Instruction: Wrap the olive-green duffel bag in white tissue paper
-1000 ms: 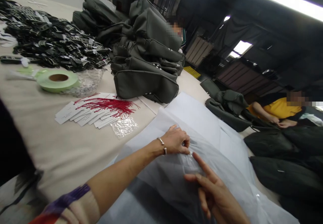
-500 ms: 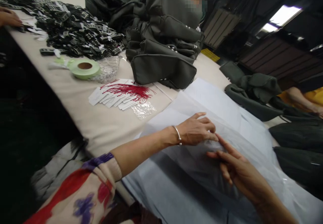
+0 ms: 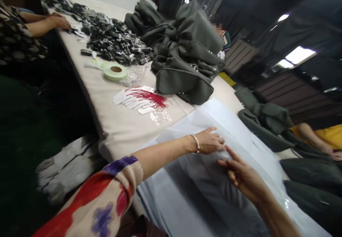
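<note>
Left hand [image 3: 210,142] flat on plastic sheet [image 3: 203,180], right hand [image 3: 242,174] just beside it, to its right and nearer, fingers on same sheet. Sheet lies on table [image 3: 117,123]. Tags [image 3: 139,100] beyond left hand, to its left. Tape roll [image 3: 115,72] farther left, behind tags. Pile of straps [image 3: 114,41] behind roll. Stack of bags [image 3: 187,59] beyond both hands. More bags [image 3: 264,123] right of hands. Co-worker's hand [image 3: 60,20] at far left end of table, at straps.

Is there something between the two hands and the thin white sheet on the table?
Nothing visible. The left hand lies flat on the white sheet and the right hand touches it with its fingertips beside the left.
</note>
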### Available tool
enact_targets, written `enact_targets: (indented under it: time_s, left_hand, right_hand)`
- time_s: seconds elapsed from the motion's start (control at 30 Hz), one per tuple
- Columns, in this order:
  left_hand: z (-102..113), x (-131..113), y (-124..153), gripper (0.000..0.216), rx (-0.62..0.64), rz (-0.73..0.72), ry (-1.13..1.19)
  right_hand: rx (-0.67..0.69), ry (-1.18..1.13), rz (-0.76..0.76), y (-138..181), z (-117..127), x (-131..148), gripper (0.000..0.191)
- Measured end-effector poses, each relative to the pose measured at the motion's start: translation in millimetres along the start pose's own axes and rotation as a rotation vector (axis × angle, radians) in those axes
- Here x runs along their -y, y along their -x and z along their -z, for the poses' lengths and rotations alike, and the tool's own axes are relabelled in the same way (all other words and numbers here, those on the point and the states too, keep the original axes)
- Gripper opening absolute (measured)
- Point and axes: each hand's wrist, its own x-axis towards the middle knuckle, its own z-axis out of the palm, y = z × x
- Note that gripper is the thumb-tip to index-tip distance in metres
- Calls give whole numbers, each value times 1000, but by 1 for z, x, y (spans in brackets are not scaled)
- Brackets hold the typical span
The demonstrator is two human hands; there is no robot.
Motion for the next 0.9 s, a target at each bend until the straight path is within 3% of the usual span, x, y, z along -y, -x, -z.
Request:
enact_targets:
  time_s: [0.27,0.43,0.57,0.63,0.73,0.9]
  left_hand:
    - [-16,-4,13,50,-95,324,371]
    - [-13,-11,9,39,-31,247,169]
    - [-14,-14,11,31,-52,207,93]
    - [-15,-15,12,29,-72,196,86]
    - [-16,-16,13,27,-104,181,72]
    - [-15,-17,16,24,-153,165,57]
  right_hand:
    - [19,-45,28,-9,-3,-6,81]
    - [36,-73,28,-10,-4,-14,81]
    - [39,19,17,-9,-3,-11,82]
    - [49,209,3,-9,-1,-2,79]
    - [17,710,39,-10,5,17,68]
    - [-43,1700,526,-14,26,46,51]
